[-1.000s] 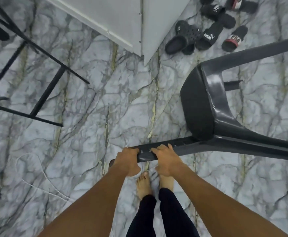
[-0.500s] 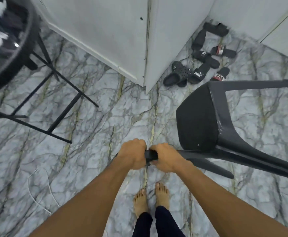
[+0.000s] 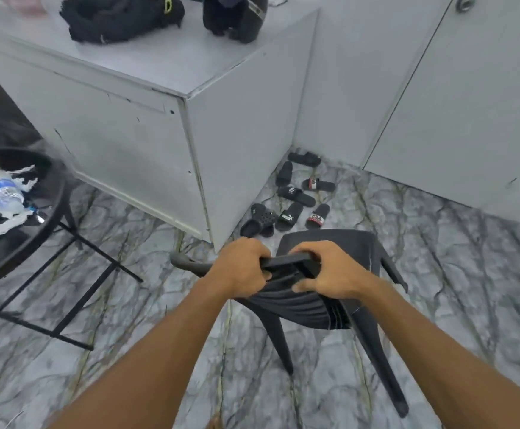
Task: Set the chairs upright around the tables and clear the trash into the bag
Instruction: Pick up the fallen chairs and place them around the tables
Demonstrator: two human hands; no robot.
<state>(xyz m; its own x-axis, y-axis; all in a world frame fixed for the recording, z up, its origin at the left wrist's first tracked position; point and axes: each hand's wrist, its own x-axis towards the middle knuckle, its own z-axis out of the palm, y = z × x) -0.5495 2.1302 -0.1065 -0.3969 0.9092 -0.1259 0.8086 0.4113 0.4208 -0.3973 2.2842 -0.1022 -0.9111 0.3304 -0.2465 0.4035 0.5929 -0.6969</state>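
Evidently I was righting a chair: my left hand (image 3: 240, 267) and right hand (image 3: 329, 270) both gripped the backrest top of the black chair (image 3: 298, 308), nearly upright on the floor before me. Next, I judged, it needed shifting left beside the table (image 3: 57, 193).

Left hand (image 3: 242, 267) and right hand (image 3: 329, 274) gripping black chair (image 3: 308, 305) backrest, marble floor (image 3: 453, 258)

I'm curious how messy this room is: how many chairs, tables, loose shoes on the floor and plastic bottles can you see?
chair: 1
table: 1
shoes on the floor: 8
plastic bottle: 1
Total: 11
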